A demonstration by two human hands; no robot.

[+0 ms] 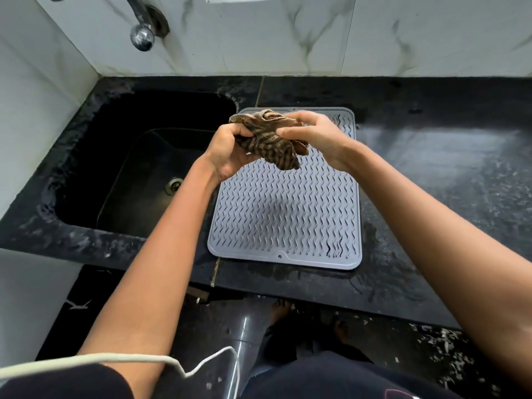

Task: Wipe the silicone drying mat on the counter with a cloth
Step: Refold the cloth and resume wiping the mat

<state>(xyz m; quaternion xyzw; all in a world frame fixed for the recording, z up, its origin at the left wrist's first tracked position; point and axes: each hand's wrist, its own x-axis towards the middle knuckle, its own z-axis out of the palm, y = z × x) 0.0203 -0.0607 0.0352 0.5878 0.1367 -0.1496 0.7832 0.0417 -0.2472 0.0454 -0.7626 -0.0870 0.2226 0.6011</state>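
Both hands up over the far end of the grey drying mat [283, 214], which lies flat on the black counter [431, 174] just right of the sink [138, 168]. Left hand [230, 151] and right hand [319, 136] each grip the bunched striped brown cloth [270, 139], held clear of the mat.

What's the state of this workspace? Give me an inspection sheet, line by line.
Surface: black stone counter, wet patches and pale specks.
Job's things: grey silicone drying mat flat beside the sink; striped brown cloth bunched above it.
Clutter: nothing seen.
Hands: left hand and right hand both grip the cloth.
Cables: white cord across the lap.
Surroundings: marbled wall tiles, chrome tap.
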